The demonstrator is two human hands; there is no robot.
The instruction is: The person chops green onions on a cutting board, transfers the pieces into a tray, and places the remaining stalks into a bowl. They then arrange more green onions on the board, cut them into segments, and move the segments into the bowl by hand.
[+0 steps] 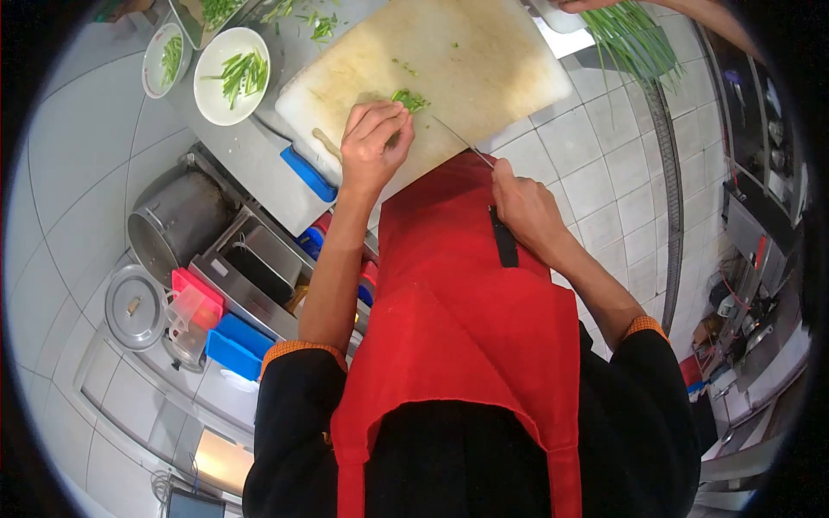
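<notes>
My left hand [373,142] is closed, its fingers curled at the edge of a small bunch of cut green onion [410,100] that pokes out past the fingertips. Both rest on a worn white cutting board [354,69]. Gripped in my right hand [528,203] is a knife [463,140] with a black handle. Its thin blade points up and left over the board's near edge, with the tip just right of the green onion and apart from it. A few green bits lie scattered farther up the board.
Left of the board stand a white bowl [205,91] of cut greens and a smaller bowl [154,69]. A blue-handled knife [308,174] lies by the board's left corner. Another person's arm [712,22] reaches in at top right, near long green stalks [626,43]. A large pot [177,224] stands lower left.
</notes>
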